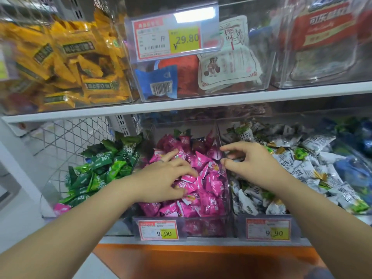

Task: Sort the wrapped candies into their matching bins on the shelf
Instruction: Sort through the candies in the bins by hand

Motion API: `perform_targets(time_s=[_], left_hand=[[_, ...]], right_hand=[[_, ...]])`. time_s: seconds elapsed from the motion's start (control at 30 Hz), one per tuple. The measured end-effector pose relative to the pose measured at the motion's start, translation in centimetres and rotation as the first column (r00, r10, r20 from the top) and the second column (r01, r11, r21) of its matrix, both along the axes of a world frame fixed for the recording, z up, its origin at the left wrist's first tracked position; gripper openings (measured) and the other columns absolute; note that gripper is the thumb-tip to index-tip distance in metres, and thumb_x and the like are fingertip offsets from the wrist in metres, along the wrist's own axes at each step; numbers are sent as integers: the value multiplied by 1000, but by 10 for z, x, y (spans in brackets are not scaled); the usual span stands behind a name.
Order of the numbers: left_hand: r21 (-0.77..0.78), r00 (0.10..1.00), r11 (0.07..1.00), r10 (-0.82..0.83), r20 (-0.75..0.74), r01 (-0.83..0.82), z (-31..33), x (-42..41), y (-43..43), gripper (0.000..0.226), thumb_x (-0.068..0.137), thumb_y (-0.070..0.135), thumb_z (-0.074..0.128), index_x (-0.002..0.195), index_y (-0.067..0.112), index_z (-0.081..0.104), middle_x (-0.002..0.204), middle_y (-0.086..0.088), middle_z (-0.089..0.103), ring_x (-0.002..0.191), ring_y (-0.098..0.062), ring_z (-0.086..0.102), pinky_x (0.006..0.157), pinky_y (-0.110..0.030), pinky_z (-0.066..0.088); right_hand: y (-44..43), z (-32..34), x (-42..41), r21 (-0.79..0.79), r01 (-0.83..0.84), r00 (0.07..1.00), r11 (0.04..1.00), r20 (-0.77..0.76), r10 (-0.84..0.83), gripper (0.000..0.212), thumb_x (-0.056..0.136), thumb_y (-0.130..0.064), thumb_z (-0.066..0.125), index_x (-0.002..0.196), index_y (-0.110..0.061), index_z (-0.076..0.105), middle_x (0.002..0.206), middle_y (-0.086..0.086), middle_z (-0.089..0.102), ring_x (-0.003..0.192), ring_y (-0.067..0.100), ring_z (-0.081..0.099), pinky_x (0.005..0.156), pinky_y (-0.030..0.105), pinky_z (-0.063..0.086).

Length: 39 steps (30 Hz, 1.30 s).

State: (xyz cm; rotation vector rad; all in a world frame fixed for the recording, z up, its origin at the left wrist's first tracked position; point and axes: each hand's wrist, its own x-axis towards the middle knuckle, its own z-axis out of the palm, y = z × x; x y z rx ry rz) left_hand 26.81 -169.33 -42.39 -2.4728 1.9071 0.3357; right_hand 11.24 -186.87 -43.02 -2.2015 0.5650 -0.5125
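Entry: lower level of the white metal shelf (201, 241), a row of clear plastic bins, one wrapper colour per bin so that each price label applies to one product.

Middle clear bin (201, 226): heap of pink wrapped candies (209, 190), piled up to the side walls. Left neighbour: heap of green wrapped candies (96, 170). Right neighbour: heap of white-and-grey wrapped candies (302, 164).

My left hand (161, 178) lies on the pink heap. The fingers curl down into it, the thumb opposes them, and pink wrappers sit between. I cannot tell whether I have actually closed on a single piece. Judgement: I am raking through the heap to expose strays.

My right hand (255, 160) hovers over the wall between the pink and white bins. Thumb and forefinger stand apart, the other fingers are loosely bent, and nothing is visible in them. It is placed there, I judge, to reach either bin.

Misplaced pieces noted:
- One pink wrapped candy (61, 208) at the front corner of the green heap.
- One dark green wrapped candy (182, 132) at the back of the pink heap.

Both still need moving to their matching bins.
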Motion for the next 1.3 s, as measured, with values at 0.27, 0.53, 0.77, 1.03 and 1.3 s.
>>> perform_targets(time_s=[0.27,0.53,0.77,1.03,1.3], left_hand=[[-1,998,1000,21,67,-21,-1,0,22,46,94,51,41,137,58,24,153,25,12,144,-4,-8,118,-42,-8],[-304,989,947,67,-131,-104,25,12,-19,39,96,34,52,135,35,48,141,13,45,117,3,41,93,-4,27],[-107,973,970,207,-98,-217,16,23,-95,42,97,36,47,137,21,47,139,-6,48,126,-25,45,96,-28,35],[238,961,952,231,-151,-191,14,25,-82,40,99,36,37,134,28,53,144,5,43,130,-16,38,104,-26,25],[274,983,951,171,-73,-145,18,17,-47,51,98,45,37,146,45,20,159,9,12,146,-18,1,118,-49,1]], right_hand=[[-3,7,4,-69,-16,1000,998,-26,14,33,82,-27,67,115,-29,64,107,-3,65,83,8,64,70,18,47],[-10,14,25,-198,-124,988,972,-118,102,35,86,-29,65,120,-22,63,127,-6,60,109,2,53,88,15,36],[-19,9,25,-179,-138,987,974,-108,120,32,85,-29,65,118,-24,65,125,-10,60,106,-1,50,89,13,33],[-21,8,25,-184,-139,987,973,-104,121,31,86,-30,64,117,-25,65,129,-9,58,105,-3,47,86,13,32],[-18,9,22,-147,-144,984,979,-122,127,30,87,-30,62,117,-27,64,134,-5,55,104,6,57,85,18,41]])
